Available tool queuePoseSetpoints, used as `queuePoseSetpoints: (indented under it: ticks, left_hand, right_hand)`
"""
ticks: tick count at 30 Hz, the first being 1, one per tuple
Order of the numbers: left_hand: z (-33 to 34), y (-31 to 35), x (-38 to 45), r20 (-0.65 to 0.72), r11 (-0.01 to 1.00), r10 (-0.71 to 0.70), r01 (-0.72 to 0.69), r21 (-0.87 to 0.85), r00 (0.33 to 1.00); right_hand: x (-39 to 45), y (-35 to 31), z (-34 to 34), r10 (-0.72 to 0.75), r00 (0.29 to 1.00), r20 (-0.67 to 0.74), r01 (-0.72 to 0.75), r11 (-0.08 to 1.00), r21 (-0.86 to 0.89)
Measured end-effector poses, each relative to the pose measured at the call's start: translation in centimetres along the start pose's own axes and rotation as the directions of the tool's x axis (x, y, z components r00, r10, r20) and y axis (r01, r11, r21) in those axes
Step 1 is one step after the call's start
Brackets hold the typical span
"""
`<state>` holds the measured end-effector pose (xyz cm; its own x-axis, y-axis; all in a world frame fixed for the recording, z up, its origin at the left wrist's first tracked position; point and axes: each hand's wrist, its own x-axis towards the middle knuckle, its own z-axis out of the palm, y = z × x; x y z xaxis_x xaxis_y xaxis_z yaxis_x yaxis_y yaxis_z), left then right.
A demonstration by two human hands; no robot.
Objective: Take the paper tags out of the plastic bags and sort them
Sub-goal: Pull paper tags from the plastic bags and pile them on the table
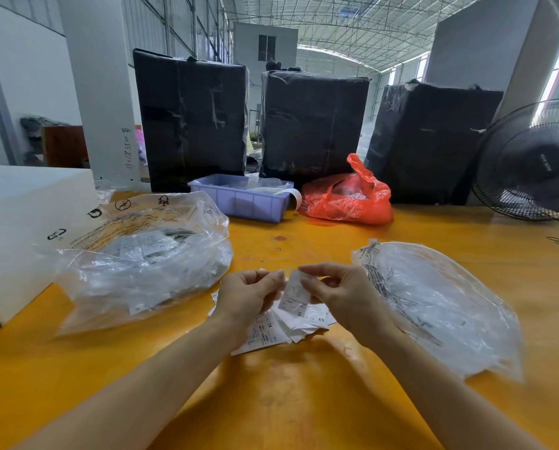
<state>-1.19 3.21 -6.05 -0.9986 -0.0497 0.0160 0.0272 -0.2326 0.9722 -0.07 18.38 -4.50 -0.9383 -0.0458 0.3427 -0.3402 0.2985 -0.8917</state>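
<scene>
Paper tags [304, 315] beneath both hands read "XS".

A lavender bin [239, 201] sits on the orange table [304, 401]. Just right of it: red bag [349, 198]. Behind stand three black-wrapped bales [314, 125] (taped); fan [531, 160] far right.

Glossy, crinkled clear plastic bags [142, 254] – matt white paper tags [271, 329] – on a smooth, slightly shiny orange bench [304, 401].
</scene>
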Motion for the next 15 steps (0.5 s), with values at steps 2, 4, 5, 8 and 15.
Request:
queuePoseSetpoints:
  ticks: [2, 4, 5, 8, 15]
  left_hand:
    - [-0.12, 0.14, 0.03, 0.021, 1.0, -0.002, 0.002, 0.008, 1.0]
    - [-0.12, 0.44, 0.07, 0.053, 0.999, 0.029, -0.031, 0.044, 0.998]
    - [-0.1, 0.56, 0.07, 0.076, 0.995, 0.048, -0.054, 0.082, 0.996]
    - [0.07, 0.44, -0.21, 0.145, 0.978, 0.059, -0.086, 0.19, 0.988]
    - [-0.12, 0.09, -0.24, 0.108, 0.987, 0.053, -0.069, 0.144, 0.993]
  right_hand:
    - [-0.03, -0.02, -0.07, 0.006, 1.0, 0.023, -0.007, 1.0, 0.025]
    - [-0.02, -0.06, -0.03, -0.006, 1.0, 0.006, 0.006, 0.998, 0.063]
    - [0.06, -0.04, -0.02, -0.017, 1.0, -0.022, 0.019, 0.996, 0.084]
    - [0.29, 0.04, -0.14, -0.022, 0.997, -0.073, 0.031, 0.992, 0.123]
    - [0.25, 0.28, -0.16, -0.045, 0.999, 0.022, 0.044, 0.999, 0.027]
